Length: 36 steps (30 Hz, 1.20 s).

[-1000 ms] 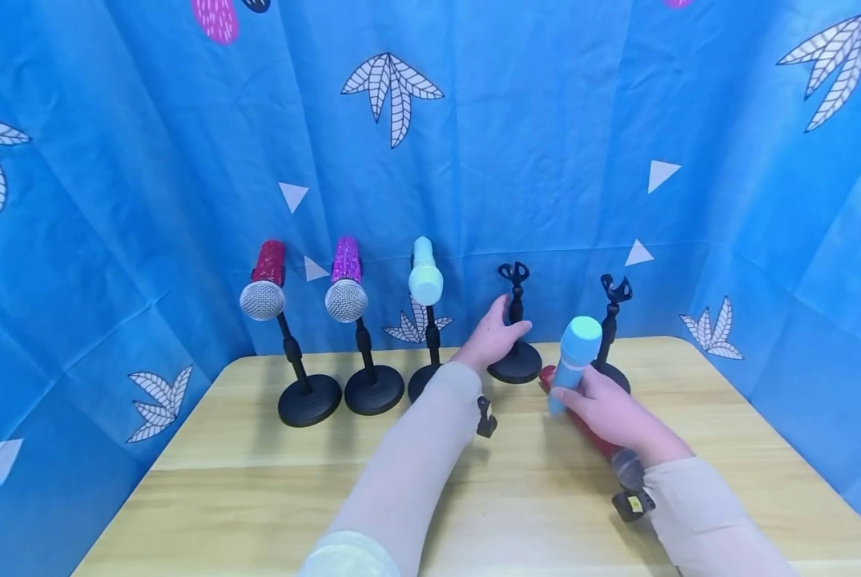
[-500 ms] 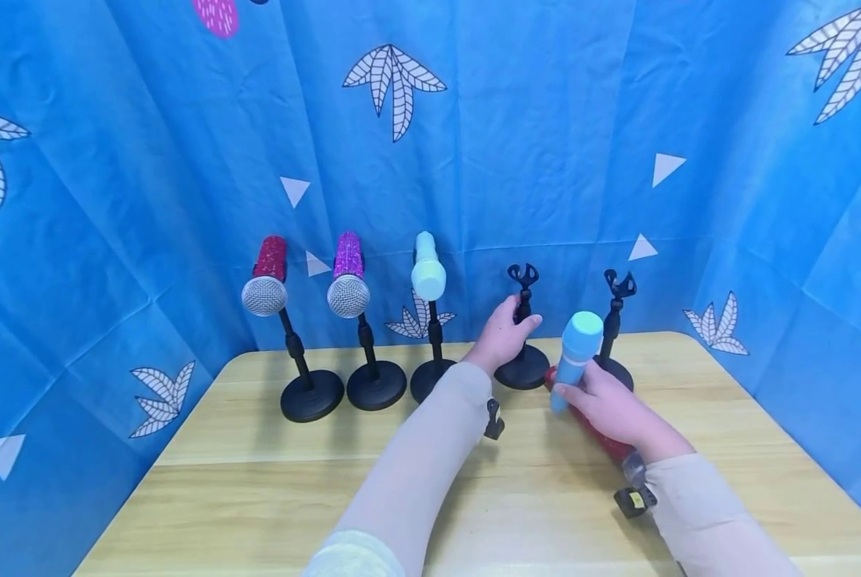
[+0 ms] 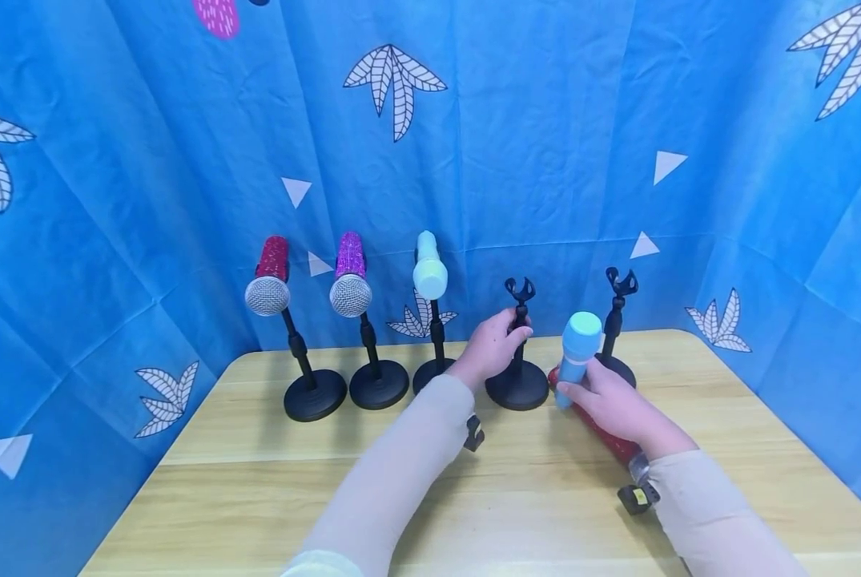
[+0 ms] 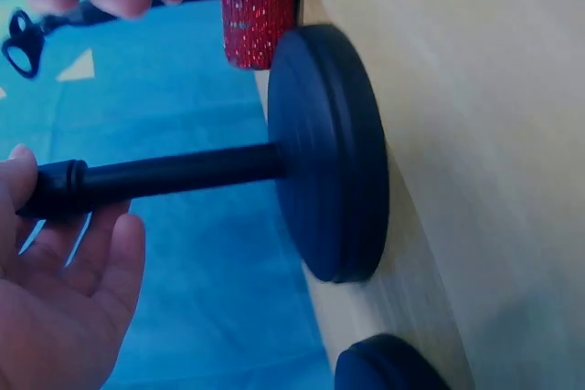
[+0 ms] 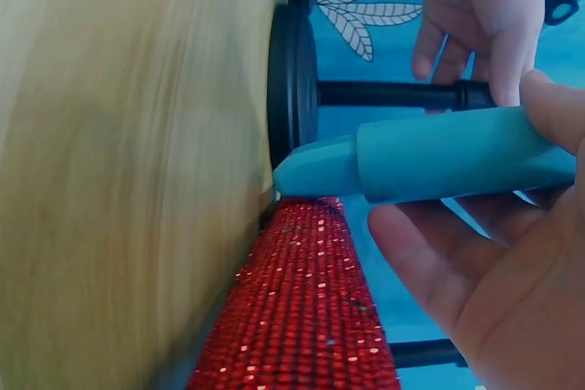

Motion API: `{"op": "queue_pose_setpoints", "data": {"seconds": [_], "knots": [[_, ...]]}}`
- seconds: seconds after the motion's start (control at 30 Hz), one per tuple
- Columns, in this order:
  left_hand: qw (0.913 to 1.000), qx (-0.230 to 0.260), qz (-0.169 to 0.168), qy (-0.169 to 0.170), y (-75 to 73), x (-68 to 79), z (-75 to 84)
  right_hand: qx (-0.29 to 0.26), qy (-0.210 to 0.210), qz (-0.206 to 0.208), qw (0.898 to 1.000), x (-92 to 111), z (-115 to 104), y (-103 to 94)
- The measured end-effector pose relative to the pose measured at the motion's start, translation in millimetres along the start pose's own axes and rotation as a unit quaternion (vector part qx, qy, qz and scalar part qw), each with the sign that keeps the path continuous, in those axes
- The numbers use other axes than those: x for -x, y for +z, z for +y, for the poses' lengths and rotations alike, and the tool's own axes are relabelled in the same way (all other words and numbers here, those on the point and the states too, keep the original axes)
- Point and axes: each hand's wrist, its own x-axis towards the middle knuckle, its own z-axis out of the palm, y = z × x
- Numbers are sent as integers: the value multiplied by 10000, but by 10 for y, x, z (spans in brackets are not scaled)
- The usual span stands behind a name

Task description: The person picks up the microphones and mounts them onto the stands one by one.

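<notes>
My left hand (image 3: 489, 349) grips the pole of a black microphone stand (image 3: 517, 389), whose forked clip holds nothing. In the left wrist view the thumb and fingers curl round the collar on the pole (image 4: 183, 171). My right hand (image 3: 613, 407) holds a light blue microphone (image 3: 581, 340) with its head up, tilted over the table. The right wrist view shows the thumb and fingers round its blue handle (image 5: 457, 154). Under that hand a red glittery microphone (image 3: 609, 437) lies on the table, partly hidden by the hand and wrist.
Left of the hands, three stands carry a red microphone (image 3: 267, 280), a purple microphone (image 3: 351, 280) and a pale blue microphone (image 3: 430, 272). Another stand (image 3: 613, 320) with a bare clip is behind my right hand. A blue curtain (image 3: 531, 160) hangs behind the wooden table (image 3: 257, 497).
The left hand first moves slightly right, then shifts the gripped stand nearer to me, its base now farther forward on the table. The right hand stays almost still with the light blue microphone.
</notes>
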Motion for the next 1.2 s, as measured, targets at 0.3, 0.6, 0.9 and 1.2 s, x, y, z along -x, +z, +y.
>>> {"op": "queue_pose_setpoints", "data": {"seconds": [0.3, 0.6, 0.9, 1.2], "knots": [[9989, -247, -365, 148, -136, 380, 31, -6, -268, 238, 9994, -3, -67, -28], [9940, -662, -656, 571, -278, 762, 88, -754, -696, 253, 9944, -14, -314, -113], [9916, -676, -803, 750, -372, 944, 157, -1672, -1295, 429, 9764, -264, -657, -154], [9874, -869, -1052, 801, -471, 1012, 231, -2002, -1518, 491, 9667, -469, -893, -69]]}}
